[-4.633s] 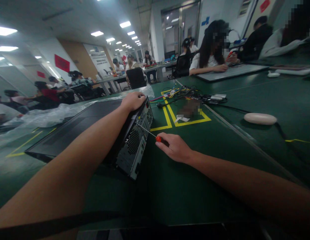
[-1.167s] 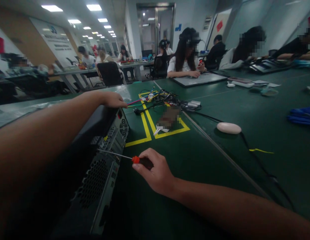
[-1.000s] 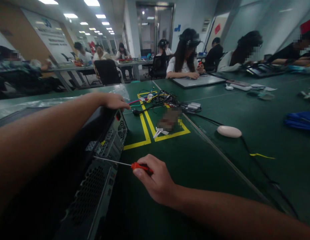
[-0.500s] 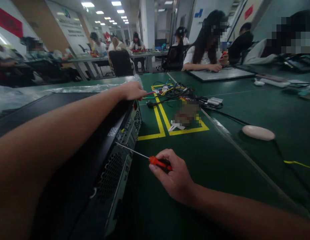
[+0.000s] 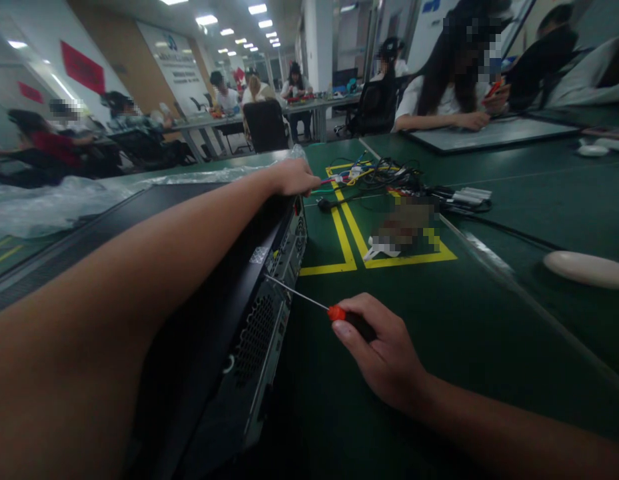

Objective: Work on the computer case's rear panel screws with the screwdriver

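Note:
A black desktop computer case (image 5: 224,253) lies on the green table at my left, its rear panel with vents and ports facing right. My left hand (image 5: 295,177) is closed over the case's far rear corner, with the arm stretched across the top. Its fingertips are partly hidden. In my right hand (image 5: 382,353) is a screwdriver (image 5: 336,313) with a red and black handle, fingers wrapped round it. The screwdriver's long thin shaft slants left to the rear panel's upper edge, where the tip touches or nearly touches; the screw is too small to make out.
Past the case lies a tangle of cables (image 5: 389,173) within yellow tape lines (image 5: 346,233). A blurred brown item (image 5: 404,223) sits nearer. Clear plastic wrap (image 5: 64,203) lies behind the case. A white oval object (image 5: 586,268) is at the right. Several people work at tables beyond.
The view has swung left, so everything appears shifted right. My right hand has rolled a little round the screwdriver handle, showing less of its red part. My left hand keeps its place on the case.

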Available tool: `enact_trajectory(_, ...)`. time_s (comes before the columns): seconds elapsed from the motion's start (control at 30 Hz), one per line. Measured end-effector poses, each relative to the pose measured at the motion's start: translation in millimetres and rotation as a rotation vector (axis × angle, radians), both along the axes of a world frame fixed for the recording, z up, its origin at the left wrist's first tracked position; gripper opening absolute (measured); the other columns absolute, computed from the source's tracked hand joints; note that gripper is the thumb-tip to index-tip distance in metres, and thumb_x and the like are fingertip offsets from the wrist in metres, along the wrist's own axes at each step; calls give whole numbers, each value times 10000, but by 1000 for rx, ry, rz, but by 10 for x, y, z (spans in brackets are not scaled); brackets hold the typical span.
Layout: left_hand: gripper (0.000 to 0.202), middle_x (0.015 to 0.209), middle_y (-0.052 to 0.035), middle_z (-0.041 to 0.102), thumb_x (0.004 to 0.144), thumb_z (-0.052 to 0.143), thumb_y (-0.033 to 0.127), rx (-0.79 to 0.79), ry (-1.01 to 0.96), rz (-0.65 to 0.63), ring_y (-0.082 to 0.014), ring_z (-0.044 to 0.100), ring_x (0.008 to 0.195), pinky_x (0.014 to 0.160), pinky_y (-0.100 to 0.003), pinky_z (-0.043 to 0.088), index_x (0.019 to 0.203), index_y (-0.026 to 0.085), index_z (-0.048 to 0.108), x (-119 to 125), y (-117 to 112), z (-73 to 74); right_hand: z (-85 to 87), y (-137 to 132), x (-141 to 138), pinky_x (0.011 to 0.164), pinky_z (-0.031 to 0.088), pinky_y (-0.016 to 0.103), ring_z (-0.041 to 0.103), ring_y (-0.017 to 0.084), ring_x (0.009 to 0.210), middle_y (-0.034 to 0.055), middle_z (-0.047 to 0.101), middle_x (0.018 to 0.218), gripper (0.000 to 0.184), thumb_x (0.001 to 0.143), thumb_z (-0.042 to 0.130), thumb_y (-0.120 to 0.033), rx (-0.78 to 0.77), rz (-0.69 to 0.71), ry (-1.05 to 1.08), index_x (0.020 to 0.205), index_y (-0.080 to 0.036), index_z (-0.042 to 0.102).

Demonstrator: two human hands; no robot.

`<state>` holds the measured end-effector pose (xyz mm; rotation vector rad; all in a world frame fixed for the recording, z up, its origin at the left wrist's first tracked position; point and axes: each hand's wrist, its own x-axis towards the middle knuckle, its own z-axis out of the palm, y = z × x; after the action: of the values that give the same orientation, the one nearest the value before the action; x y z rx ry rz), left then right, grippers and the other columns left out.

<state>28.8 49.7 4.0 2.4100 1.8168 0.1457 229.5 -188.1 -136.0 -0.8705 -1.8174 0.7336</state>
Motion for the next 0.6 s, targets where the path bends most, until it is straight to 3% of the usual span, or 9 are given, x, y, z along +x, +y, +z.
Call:
enact_trajectory(0.17,388,844,-117,724,933,494,326,1,47,0,-324,704,1044,1024,-456,498,876,140,830,-13,32,-17,22,-11,-10,607,494,304,626,179,680,21,649,791,183,1051,539,-253,-48,33,6,967,-235,701)
enact_trajectory(0.23,392,859,-122,726,934,491,322,-2,50,0,-330,697,1059,1031,-456,495,892,133,833,-14,34,-18,13,-26,-11,608,504,297,643,178,687,16,674,816,69,1010,607,-259,-74,40,23,1016,-245,675)
enact_trajectory(0.3,390,859,-119,722,937,494,312,-4,47,-1,-321,695,1046,1021,-437,498,884,123,831,-4,19,-10,-5,-35,-11,602,501,286,642,169,670,0,682,824,121,936,703,-253,-82,32,37,1031,-257,629)
enact_trajectory(0.37,389,866,-118,722,940,494,294,-4,55,1,-302,692,1017,1004,-412,502,881,101,826,15,-13,7,-22,-37,-13,588,481,272,620,155,644,-18,661,806,191,890,741,-228,-73,21,37,1005,-262,593)
enact_trajectory(0.5,402,875,-118,724,956,486,271,-1,96,-3,-239,667,934,975,-361,497,891,45,812,45,-75,35,-38,-35,-24,612,466,278,587,142,648,-22,645,825,149,920,699,-206,-75,13,30,987,-254,575)
enact_trajectory(0.6,381,777,-58,685,959,517,263,-4,83,29,-182,638,902,999,-325,472,865,28,802,44,-58,17,-46,-44,-25,643,482,284,608,145,687,-15,653,863,143,941,703,-250,-83,33,57,998,-248,571)
